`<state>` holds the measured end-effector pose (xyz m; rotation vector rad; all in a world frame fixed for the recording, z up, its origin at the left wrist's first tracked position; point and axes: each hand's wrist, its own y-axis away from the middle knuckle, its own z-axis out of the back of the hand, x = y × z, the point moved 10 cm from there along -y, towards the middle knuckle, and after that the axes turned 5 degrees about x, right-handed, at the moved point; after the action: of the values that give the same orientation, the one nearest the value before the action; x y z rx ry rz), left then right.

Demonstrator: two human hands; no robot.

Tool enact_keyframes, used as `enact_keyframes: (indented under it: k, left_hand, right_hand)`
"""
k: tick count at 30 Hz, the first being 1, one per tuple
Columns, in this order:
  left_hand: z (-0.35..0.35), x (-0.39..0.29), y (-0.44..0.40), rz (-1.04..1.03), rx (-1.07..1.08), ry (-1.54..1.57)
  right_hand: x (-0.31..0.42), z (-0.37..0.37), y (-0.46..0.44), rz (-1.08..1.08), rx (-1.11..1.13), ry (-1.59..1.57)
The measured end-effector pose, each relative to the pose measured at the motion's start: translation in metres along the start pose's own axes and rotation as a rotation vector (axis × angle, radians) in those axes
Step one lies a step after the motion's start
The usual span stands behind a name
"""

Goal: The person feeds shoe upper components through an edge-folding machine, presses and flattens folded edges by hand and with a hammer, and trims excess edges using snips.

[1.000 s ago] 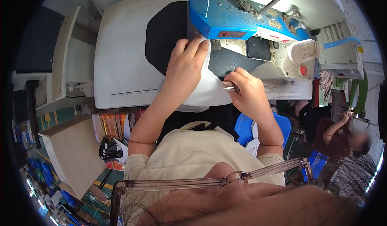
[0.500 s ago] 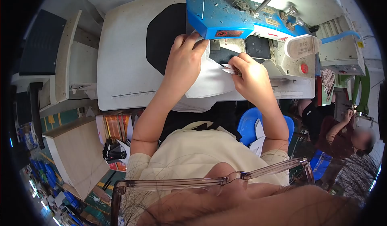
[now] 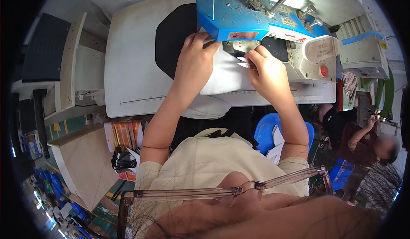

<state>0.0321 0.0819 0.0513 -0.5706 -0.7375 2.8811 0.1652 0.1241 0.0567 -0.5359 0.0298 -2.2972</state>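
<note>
Fabric (image 3: 226, 79), white and draped, lies on the bench (image 3: 136, 79) in front of a blue machine (image 3: 239, 17), between my two hands. My left hand (image 3: 195, 62) rests over its left side — fingers bent, their tips partly hidden at the machine's lower edge, so I cannot tell whether they pinch the cloth. My right hand (image 3: 268, 70) is curled around small snips (image 3: 243, 65), their two pale blades pointing left at the fabric's edge. A red button (image 3: 323, 71) sits to the right — beyond it, a co-worker (image 3: 363, 138).
</note>
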Motion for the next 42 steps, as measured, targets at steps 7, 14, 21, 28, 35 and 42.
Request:
enact_keyframes:
  k: [7,14,21,28,35,42]
  left_hand:
    - [-0.001,0.004,0.001,0.04,0.003,0.094]
    - [-0.003,-0.004,0.008,0.003,0.043,0.057]
    - [0.001,-0.004,0.009,0.011,0.094,-0.021]
    - [-0.004,-0.005,0.012,0.058,0.116,-0.034]
    - [0.0,-0.013,0.015,0.022,0.093,-0.03]
    - [-0.003,-0.014,0.013,-0.003,0.091,-0.046]
  right_hand:
    - [0.009,0.007,-0.007,0.088,-0.179,0.232]
    - [0.013,0.008,-0.006,0.096,-0.204,0.29]
    - [0.012,0.002,-0.007,0.067,-0.086,0.085]
    - [-0.007,-0.003,-0.008,-0.064,0.025,0.072]
    - [-0.009,0.002,-0.005,-0.038,-0.035,0.025]
    - [-0.01,-0.003,-0.009,-0.054,-0.021,0.032]
